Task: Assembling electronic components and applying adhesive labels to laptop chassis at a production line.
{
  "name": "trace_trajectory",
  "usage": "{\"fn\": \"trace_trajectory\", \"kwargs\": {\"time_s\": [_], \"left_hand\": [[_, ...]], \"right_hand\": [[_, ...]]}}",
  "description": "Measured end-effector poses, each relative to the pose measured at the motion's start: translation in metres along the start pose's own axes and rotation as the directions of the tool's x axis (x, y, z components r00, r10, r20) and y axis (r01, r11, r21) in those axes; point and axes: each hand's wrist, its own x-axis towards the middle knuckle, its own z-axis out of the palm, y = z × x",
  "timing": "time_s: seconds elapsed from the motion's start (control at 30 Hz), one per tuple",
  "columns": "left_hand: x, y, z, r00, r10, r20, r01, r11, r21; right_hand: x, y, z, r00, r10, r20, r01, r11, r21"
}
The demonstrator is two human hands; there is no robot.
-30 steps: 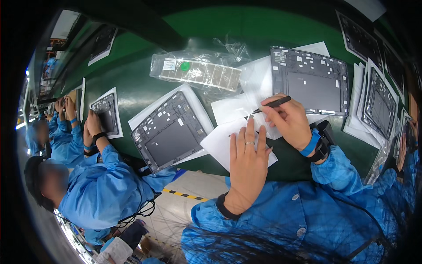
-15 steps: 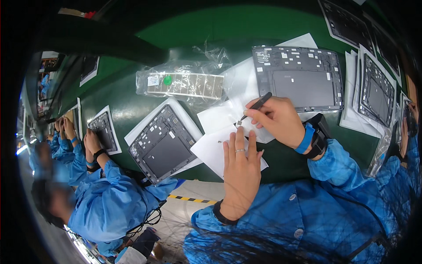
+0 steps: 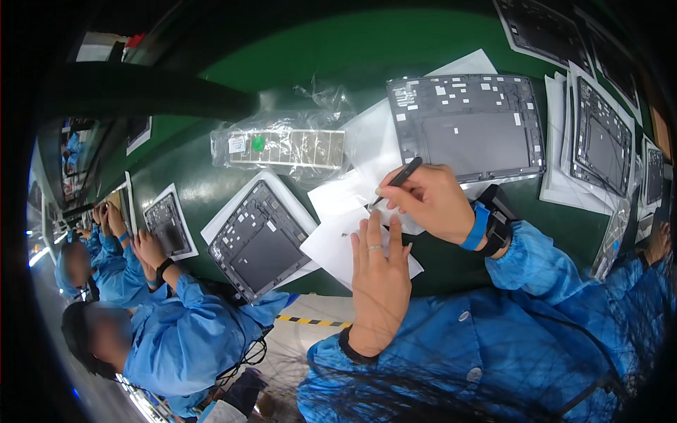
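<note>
Our left hand [image 3: 379, 271] lies flat, fingers spread, pinning a white sheet [image 3: 331, 247] at the near edge of the green table [image 3: 310, 63]. Our right hand [image 3: 430, 201] pinches a black pen [image 3: 396, 180], tip down on the paper. Grey tablet frame [image 3: 469, 127] just behind the right hand, another frame [image 3: 257, 240] left of the sheet. Bagged strip [image 3: 285, 146] farther back.

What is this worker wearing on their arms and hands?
Both arms are in loose bright blue smock sleeves with gathered dark cuffs. The left hand is bare, with a thin ring on one finger. The right hand is bare too; at its wrist sit a blue band and a black strap side by side.
</note>
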Motion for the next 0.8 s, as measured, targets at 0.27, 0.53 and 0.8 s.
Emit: {"fn": "trace_trajectory", "kwargs": {"time_s": [0.27,0.53,0.8], "left_hand": [[0.030,0.044,-0.034,0.992,-0.008,0.126,0.021,0.994,-0.107],[0.087,0.066,0.016,0.923,0.330,0.196,-0.335,0.942,-0.007],[0.094,0.082,-0.011,0.942,0.300,0.152,-0.307,0.951,0.025]], "right_hand": [[-0.028,-0.013,-0.090,0.916,0.009,-0.400,0.124,0.944,0.305],[-0.029,0.011,-0.146,0.472,-0.202,-0.858,0.121,0.979,-0.164],[-0.022,0.016,-0.147,0.513,-0.113,-0.851,0.109,0.992,-0.066]]}}
